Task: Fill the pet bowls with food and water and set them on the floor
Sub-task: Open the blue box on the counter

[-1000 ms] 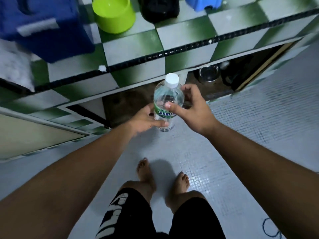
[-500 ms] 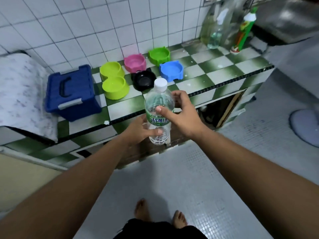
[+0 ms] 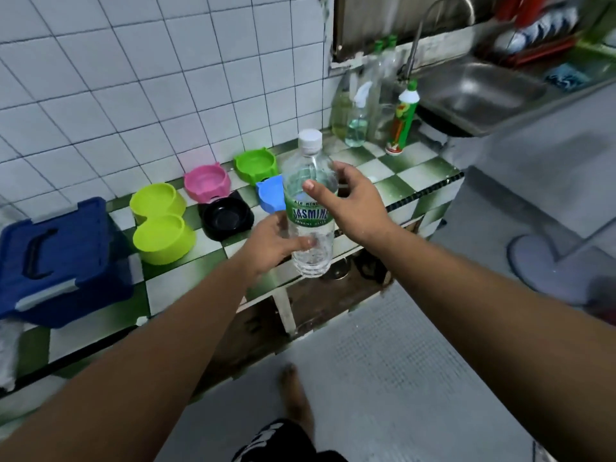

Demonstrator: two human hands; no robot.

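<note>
Head view looks down on a green-and-white checked counter [image 3: 420, 165] where a black bowl [image 3: 226, 218] sits near the middle. Both hands hold a clear bottle [image 3: 311, 216] upright in the air, just right of the black bowl and over the counter's front edge. The bottle has a white cap [image 3: 310, 136], screwed on, and a green label. The left hand [image 3: 273, 243] grips its lower part, thumb across the front and fingers round the back. The right hand [image 3: 358, 201] holds it higher, thumb pressed on the front above the label and fingers curled round the far side.

Left of the black bowl stand two lime bowls [image 3: 163, 238], one behind the other and touching. A pink bowl [image 3: 206, 181] sits just behind the black bowl, by the tiled wall [image 3: 133, 78]. A green bowl [image 3: 255, 165] is behind and to the right of the black bowl. A blue bowl [image 3: 268, 195] is right of the black bowl, partly hidden by the bottle. All the bowls look empty. Far left of the black bowl, past the lime bowls, lies a blue box [image 3: 63, 258] with a dark handle in its lid.

Well to the right of the black bowl, at the counter's end, stand a spray bottle [image 3: 358, 118] and a soap bottle [image 3: 401, 118]; beyond them is a steel sink [image 3: 473, 91]. Below, a bare foot [image 3: 295, 391] stands on the grey floor [image 3: 400, 361].
</note>
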